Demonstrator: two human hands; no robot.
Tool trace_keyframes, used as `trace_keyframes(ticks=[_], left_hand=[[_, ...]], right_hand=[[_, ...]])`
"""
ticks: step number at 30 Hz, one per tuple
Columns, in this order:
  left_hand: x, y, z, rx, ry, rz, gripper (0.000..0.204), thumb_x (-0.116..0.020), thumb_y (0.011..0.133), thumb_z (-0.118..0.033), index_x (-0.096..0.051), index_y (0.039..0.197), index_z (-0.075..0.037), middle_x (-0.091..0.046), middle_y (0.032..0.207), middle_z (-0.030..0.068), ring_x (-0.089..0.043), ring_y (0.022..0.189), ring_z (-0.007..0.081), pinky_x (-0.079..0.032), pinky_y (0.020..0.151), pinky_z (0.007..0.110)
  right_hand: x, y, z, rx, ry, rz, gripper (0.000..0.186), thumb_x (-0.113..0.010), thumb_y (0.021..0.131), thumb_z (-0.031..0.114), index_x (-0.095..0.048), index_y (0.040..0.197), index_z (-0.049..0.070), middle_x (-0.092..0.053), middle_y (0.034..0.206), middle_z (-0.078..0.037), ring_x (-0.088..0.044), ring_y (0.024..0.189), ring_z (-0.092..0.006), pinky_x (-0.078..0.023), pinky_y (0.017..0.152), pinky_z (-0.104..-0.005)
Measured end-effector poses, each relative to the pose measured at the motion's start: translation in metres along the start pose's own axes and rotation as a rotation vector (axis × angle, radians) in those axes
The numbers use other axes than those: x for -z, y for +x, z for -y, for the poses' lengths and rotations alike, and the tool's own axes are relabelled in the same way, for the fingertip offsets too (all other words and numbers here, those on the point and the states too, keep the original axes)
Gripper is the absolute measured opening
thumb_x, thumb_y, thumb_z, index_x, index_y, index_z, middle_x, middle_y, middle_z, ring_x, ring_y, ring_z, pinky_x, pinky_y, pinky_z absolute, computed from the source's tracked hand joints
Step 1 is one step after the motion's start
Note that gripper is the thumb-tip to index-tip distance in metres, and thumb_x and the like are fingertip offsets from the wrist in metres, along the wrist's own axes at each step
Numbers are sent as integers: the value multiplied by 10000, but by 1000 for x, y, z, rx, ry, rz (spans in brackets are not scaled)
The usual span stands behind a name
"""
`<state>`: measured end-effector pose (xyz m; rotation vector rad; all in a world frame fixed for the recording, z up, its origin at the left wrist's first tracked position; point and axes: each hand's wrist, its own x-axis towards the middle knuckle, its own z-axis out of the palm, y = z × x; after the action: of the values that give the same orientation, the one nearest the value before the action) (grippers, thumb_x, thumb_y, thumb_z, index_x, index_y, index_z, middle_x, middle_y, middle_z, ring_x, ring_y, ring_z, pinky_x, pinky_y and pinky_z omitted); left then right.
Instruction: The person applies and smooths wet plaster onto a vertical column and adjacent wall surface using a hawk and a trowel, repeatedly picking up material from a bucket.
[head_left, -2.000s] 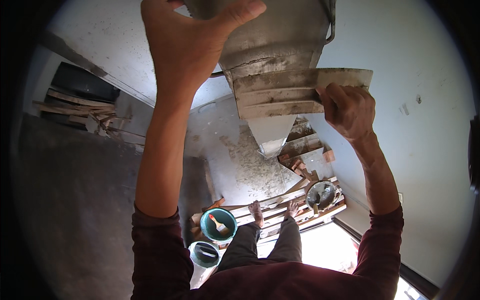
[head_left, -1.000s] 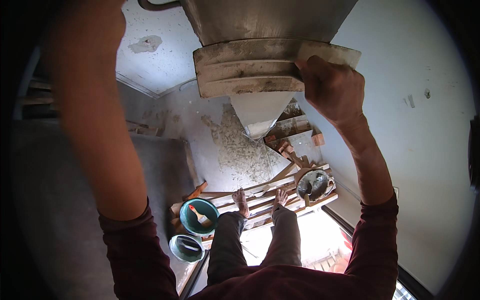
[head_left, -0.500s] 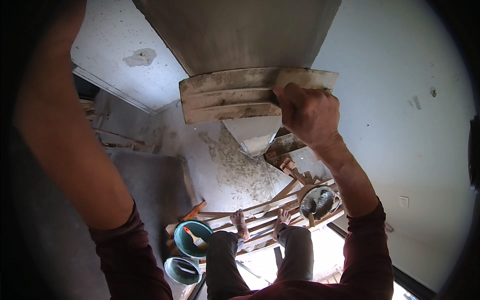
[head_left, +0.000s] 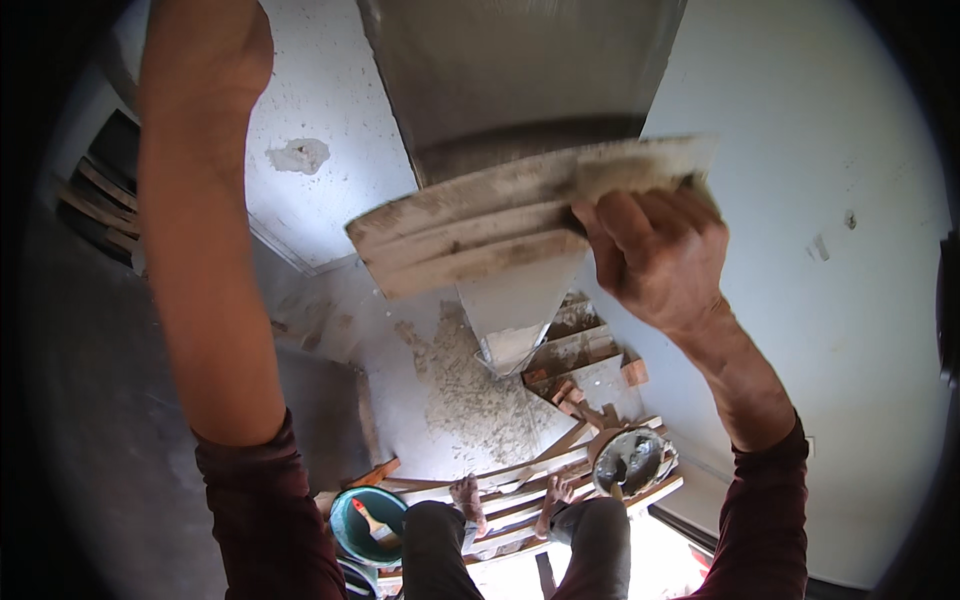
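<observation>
My right hand (head_left: 662, 255) is closed around the right part of a long, ribbed plastering float (head_left: 470, 232), pale and smeared with grey. The float spans the lower part of a dark grey plastered column face (head_left: 520, 75), its left end tilted lower than its right. A dark band of shadow lies along its upper edge; whether the edge touches the plaster I cannot tell. My left hand (head_left: 215, 40) is raised at the upper left beside the white wall, with its fingers out of the picture.
I stand barefoot on a wooden slat platform (head_left: 520, 478). A green bucket (head_left: 340, 535) with a paintbrush (head_left: 377, 528) is at lower left; a mortar bucket (head_left: 600, 470) with a tool sits at right. Brick pieces (head_left: 566, 396) lie below the column. White walls (head_left: 800, 200) flank it.
The float has shifted slightly down and tilted, its left end dropping, while my right hand moved right. My left forearm has swung more upright, and the view has shifted.
</observation>
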<state>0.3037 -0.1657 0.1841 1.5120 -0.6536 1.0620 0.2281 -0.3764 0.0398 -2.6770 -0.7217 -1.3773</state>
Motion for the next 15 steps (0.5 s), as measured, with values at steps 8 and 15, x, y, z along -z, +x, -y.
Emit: trace_keyframes(ticks=[8, 15], left_hand=[[73, 70, 36, 200, -484, 109, 1024, -787, 805, -426, -222, 1464, 117, -621, 1189, 141, -513, 1196, 242, -277, 1115, 372], [46, 28, -37, 63, -86, 176, 1101, -793, 779, -483, -190, 1473, 124, -606, 1203, 186, -519, 1202, 283, -271, 1118, 405]], right_hand=[[6, 71, 1, 32, -111, -240, 272, -718, 857, 187, -514, 689, 126, -498, 495, -8, -490, 422, -186, -387, 434, -316], [-11, 37, 13, -45, -33, 137, 140, -681, 875, 242, -627, 767, 171, -558, 488, -11, -568, 418, -181, -435, 422, -308]])
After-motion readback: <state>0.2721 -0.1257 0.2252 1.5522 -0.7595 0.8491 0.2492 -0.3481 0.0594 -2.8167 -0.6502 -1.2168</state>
